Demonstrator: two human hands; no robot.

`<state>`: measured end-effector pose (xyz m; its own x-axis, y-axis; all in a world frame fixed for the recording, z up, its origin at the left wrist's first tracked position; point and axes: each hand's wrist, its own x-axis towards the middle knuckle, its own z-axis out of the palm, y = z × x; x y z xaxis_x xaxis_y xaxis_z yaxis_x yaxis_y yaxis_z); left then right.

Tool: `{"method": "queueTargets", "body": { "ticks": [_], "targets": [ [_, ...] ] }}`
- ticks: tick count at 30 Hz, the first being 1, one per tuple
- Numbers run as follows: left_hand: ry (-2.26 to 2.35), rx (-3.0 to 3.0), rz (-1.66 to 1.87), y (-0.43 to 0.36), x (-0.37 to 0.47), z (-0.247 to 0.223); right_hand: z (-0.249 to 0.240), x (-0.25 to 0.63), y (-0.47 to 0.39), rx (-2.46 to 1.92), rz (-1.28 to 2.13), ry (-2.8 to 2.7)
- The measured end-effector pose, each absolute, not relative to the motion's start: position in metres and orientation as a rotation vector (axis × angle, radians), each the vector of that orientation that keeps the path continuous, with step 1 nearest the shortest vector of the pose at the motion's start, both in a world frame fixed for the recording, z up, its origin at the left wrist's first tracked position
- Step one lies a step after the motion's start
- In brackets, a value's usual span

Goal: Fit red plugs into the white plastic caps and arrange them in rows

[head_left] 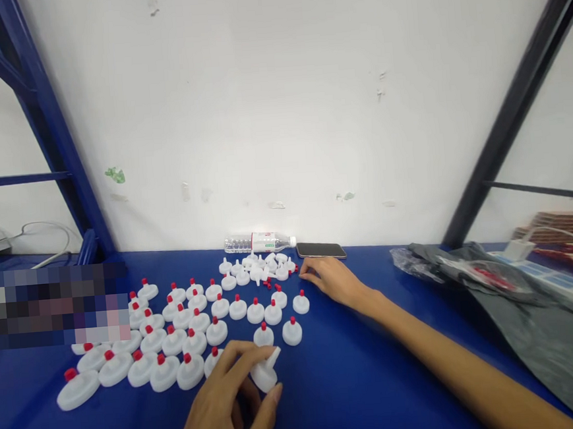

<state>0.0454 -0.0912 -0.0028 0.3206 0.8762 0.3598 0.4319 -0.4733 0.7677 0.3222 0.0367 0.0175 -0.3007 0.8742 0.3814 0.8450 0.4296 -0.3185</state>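
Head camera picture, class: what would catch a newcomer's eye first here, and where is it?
First, the rows of white discs with red caps spread over the blue table. Next, the left hand at the near edge, pinching an uncapped white disc, while the right hand reaches to the pile of uncapped discs and loose red caps near the wall, before a lying water bottle.

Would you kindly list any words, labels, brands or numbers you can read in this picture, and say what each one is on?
None can be read.
Water bottle lying by the wall: its red and white label carries print, too small and blurred to read.
Phone: dark screen, no text.
White caps and the one in the left hand: no markings visible.
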Motion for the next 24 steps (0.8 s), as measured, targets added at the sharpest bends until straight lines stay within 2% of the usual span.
{"method": "queueTargets", "body": {
  "ticks": [6,11,18,24],
  "targets": [
    [1.231,1.970,0.970,-0.088,0.043,-0.012,0.054,0.312,0.011,-1.297,0.188,-2.053],
    [1.252,1.916,0.892,-0.088,0.043,-0.014,0.078,0.277,-0.029,-1.004,0.744,-1.900],
    [1.244,1.899,0.877,-0.087,0.043,-0.013,0.064,0.243,-0.056,-0.852,0.977,-2.155],
    [1.255,1.812,0.906,-0.085,0.040,-0.018,0.059,0.246,-0.052,-0.856,1.063,-1.972]
  ]
}}
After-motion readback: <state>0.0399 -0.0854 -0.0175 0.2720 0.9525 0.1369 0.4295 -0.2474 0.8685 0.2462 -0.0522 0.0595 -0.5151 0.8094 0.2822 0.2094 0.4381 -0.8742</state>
